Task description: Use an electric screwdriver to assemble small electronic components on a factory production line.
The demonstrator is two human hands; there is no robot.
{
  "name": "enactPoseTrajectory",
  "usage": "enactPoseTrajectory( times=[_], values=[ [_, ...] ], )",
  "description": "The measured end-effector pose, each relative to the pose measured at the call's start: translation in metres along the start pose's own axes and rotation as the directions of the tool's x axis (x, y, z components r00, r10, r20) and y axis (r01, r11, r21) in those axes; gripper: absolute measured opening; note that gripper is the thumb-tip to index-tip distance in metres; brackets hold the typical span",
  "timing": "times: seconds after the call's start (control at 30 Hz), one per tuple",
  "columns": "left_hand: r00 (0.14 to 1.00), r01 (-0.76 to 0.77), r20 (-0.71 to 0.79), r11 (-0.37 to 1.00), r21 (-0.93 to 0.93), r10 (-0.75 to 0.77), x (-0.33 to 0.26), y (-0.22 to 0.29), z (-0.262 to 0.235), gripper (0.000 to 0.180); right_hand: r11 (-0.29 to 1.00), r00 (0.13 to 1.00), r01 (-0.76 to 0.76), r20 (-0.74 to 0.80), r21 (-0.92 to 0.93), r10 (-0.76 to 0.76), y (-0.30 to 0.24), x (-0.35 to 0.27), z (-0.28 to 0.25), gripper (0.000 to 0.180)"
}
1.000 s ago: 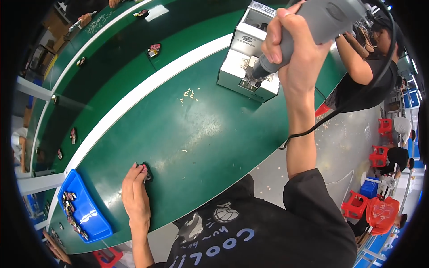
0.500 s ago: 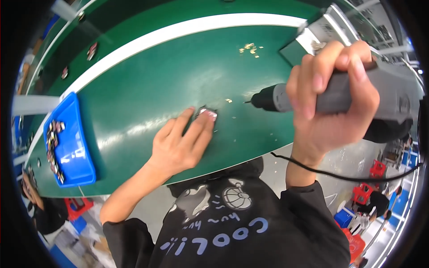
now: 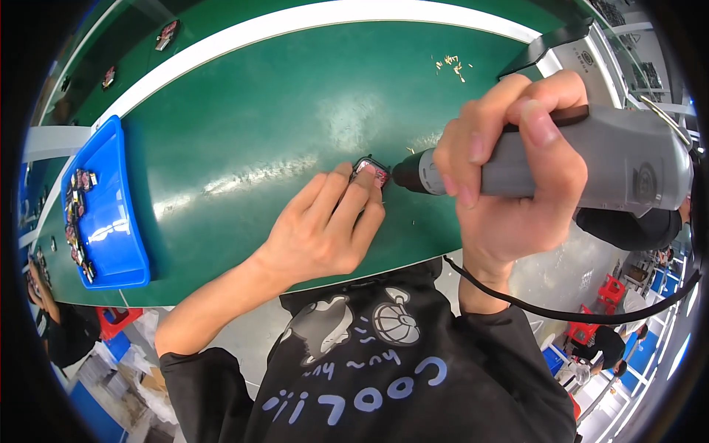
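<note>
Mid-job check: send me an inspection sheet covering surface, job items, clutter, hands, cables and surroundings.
Surface: green tabletop, bright glare streaks on it.
Job items: small dark-rimmed device on the tabletop; grey power tool with its nose at the device's right edge, contact unclear.
Clutter: loose gold-coloured bits near the white box; blue tray at left, small parts along its left side.
Hands: left hand has fingertips on the device; right hand grips the tool.
Cables: black cable crosses the right wrist in view.
Surroundings: red stools and people at right.
</note>
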State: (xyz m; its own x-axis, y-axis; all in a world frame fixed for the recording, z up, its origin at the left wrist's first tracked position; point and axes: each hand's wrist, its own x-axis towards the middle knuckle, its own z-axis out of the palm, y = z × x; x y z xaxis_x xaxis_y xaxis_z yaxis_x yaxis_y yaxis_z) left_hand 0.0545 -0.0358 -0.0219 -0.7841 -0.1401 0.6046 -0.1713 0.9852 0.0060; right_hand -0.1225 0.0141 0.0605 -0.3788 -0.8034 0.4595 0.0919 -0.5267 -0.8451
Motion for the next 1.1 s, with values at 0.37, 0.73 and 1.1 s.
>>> enactPoseTrajectory(
  times=[0.37, 0.73, 1.1],
  values=[
    [0.999, -0.044, -0.013, 0.998, 0.034, 0.045, 0.003, -0.001, 0.003, 0.013, 0.999, 1.000, -0.009, 0.003, -0.043, 0.009, 0.002, -0.006, 0.002, 0.011],
    [0.997, 0.012, 0.072, 0.999, -0.032, -0.010, 0.003, 0.002, -0.002, 0.016, 0.999, 1.000, -0.026, -0.014, 0.042, 0.026, 0.003, -0.007, -0.002, 0.011],
    [0.991, 0.057, 0.131, 0.993, -0.108, -0.042, 0.014, 0.001, -0.008, 0.017, 0.983, 0.995, 0.066, 0.090, -0.172, -0.051, -0.006, -0.022, -0.005, 0.008]
  ],
)
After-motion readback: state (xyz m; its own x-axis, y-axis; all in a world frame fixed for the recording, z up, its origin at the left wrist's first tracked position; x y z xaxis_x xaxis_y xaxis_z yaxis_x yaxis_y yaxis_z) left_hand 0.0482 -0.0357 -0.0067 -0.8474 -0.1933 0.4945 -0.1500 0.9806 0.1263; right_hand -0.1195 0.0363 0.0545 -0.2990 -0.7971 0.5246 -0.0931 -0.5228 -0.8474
